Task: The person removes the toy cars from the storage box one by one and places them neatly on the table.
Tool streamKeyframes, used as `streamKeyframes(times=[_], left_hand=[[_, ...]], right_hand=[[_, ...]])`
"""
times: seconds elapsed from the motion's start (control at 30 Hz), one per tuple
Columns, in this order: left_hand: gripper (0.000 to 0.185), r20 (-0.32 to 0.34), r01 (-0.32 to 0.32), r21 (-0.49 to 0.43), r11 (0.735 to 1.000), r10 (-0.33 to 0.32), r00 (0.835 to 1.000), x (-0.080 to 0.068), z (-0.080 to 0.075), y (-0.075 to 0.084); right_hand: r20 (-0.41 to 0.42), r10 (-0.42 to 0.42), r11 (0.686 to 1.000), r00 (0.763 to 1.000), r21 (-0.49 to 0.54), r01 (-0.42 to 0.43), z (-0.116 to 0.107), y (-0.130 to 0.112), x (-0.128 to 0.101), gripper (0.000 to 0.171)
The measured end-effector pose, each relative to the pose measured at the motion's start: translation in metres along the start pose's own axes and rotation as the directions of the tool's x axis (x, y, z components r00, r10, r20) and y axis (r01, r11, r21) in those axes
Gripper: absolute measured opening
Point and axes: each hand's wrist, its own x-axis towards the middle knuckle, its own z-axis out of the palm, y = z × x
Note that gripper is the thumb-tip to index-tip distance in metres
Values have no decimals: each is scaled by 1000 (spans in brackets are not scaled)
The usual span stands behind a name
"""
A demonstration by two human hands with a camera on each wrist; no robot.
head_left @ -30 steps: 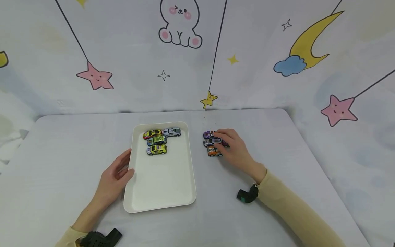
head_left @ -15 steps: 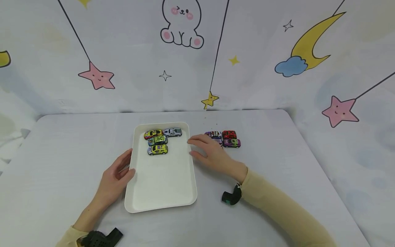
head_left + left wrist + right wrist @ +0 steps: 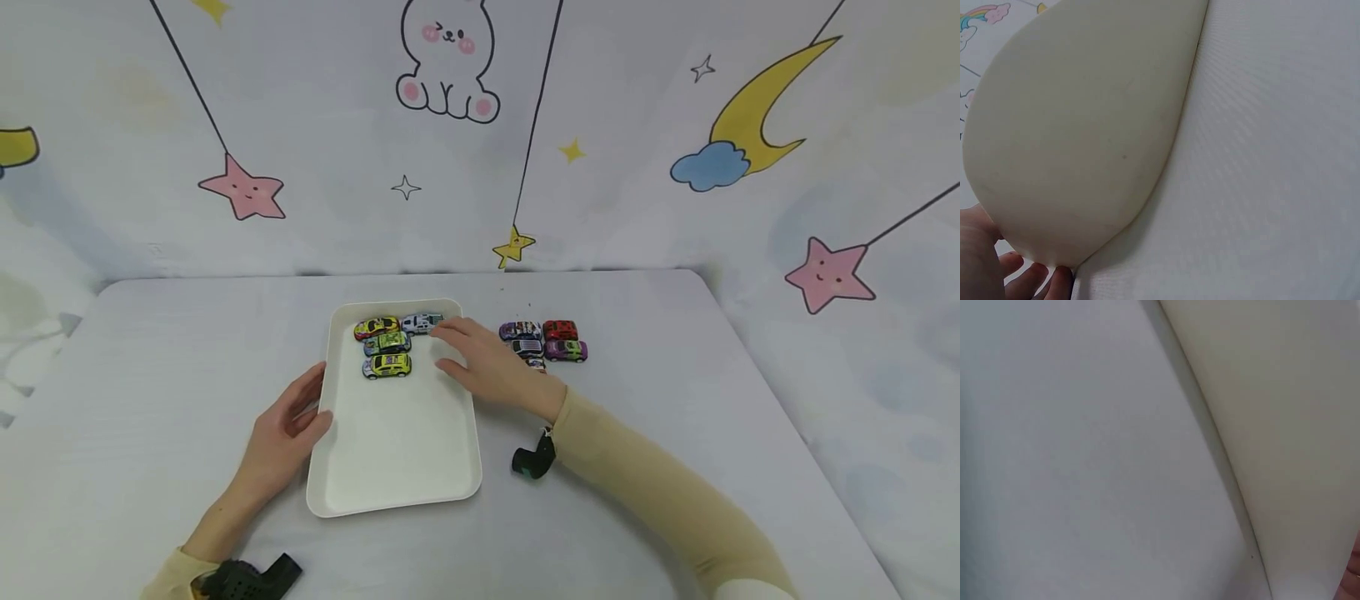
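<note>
A white tray [image 3: 397, 450] lies on the table, with several small toy cars at its far end. My left hand [image 3: 281, 437] holds the tray's left edge, thumb at the rim; in the left wrist view its fingers [image 3: 1060, 284] lie against the tray's outer wall. Reaching over the right rim, my right hand [image 3: 491, 362] has its fingertips at the right end of a silver toy car [image 3: 420, 323]. Its thumb and index finger stand apart, and no car shows between them. Beside the silver car are a yellow-red car [image 3: 377, 327], a green car [image 3: 387, 342] and a yellow car [image 3: 386, 365].
Right of the tray stands a group of toy cars: a purple-white one [image 3: 521, 331], a red one [image 3: 560, 330], a purple-green one [image 3: 566, 350] and a silver one [image 3: 527, 347]. My right hand partly covers this group. A wall with printed stars [image 3: 243, 192] rises behind the table.
My right hand has moved left from the car group, over the tray's right rim, to the silver car inside. The left hand has stayed at the tray's edge.
</note>
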Motion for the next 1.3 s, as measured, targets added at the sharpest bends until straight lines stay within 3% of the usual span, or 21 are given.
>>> streamKeyframes(times=[0.27,0.5,0.77,1.3], left_hand=[[60,1,-2,5,1000,2,1000,0,0,2],[60,1,-5,16,1000,4,1000,-1,0,0],[60,0,-1,21,1000,1,1000,-1,1,1],[60,0,-19,17,1000,19,1000,1,0,-5]], right_hand=[[26,-32,999,999,-42,33,-1,9,19,47],[96,11,994,995,-112,0,-1,14,34,52],[111,42,990,993,-141,-26,1,17,46,50],[140,52,984,989,-175,-27,7,16,50,44]])
